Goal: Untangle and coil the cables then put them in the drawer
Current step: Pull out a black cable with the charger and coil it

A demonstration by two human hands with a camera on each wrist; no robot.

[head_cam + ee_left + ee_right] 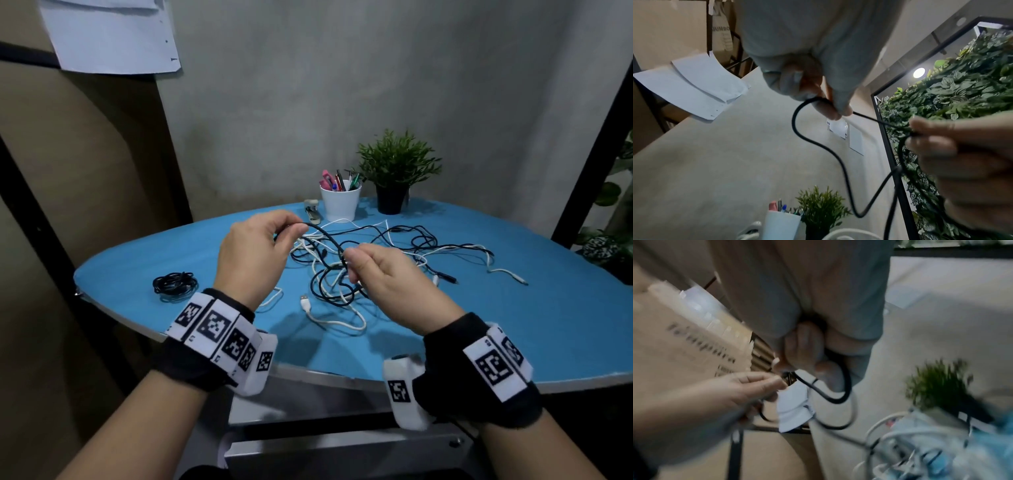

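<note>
Black and white cables (376, 253) lie tangled on the blue table (513, 325). My left hand (260, 250) pinches one black cable (325, 234) above the tangle, and my right hand (387, 277) pinches the same cable a short span further along. The stretch between the hands arches upward. In the left wrist view the left hand (830, 104) grips the black cable (818, 146), which loops down and back up to the right hand (962, 146). The right wrist view is blurred; the right hand (807, 353) holds a black cable loop (838, 395). A coiled black cable (175, 284) lies at the table's left.
A white cup of pens (340, 200), a stapler (312, 209) and a potted plant (397, 171) stand at the table's far edge. A grey drawer front (342, 448) sits below the near edge. A black frame with foliage (609, 205) stands at the right.
</note>
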